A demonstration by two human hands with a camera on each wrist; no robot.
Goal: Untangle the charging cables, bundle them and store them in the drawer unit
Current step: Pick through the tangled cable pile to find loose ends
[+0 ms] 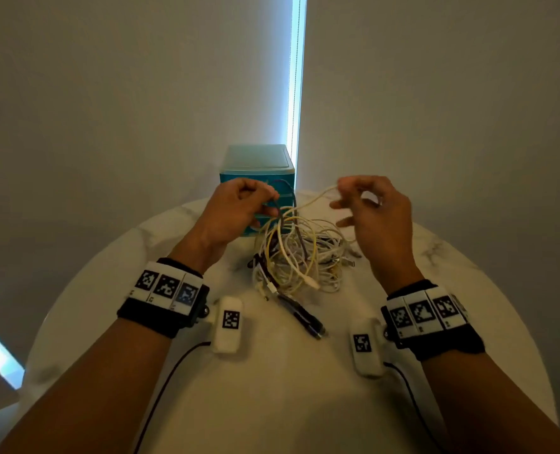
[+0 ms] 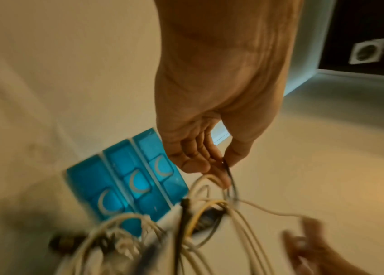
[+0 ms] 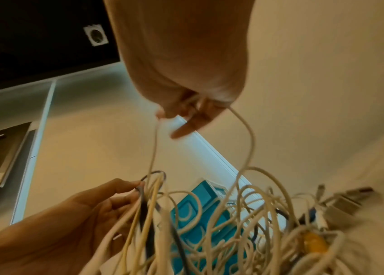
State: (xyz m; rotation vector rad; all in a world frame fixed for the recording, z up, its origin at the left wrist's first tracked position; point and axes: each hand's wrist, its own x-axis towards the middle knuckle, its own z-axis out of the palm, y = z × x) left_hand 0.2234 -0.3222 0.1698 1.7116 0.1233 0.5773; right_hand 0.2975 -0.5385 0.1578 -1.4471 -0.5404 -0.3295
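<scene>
A tangle of white, yellow and dark charging cables (image 1: 299, 253) lies on the round white table (image 1: 272, 388) in front of the blue drawer unit (image 1: 255, 165). My left hand (image 1: 239, 208) is raised over the pile's left side and pinches a dark cable (image 2: 230, 174) between thumb and fingers. My right hand (image 1: 370, 211) is raised on the right and pinches a white cable (image 3: 245, 130) that loops down into the pile (image 3: 233, 232). The drawer unit (image 2: 127, 182) shows three shut blue drawers.
A dark cable end with plugs (image 1: 301, 316) lies loose on the table in front of the pile. A wall and a bright window strip (image 1: 296, 93) stand behind the drawer unit. The table edge curves round left and right.
</scene>
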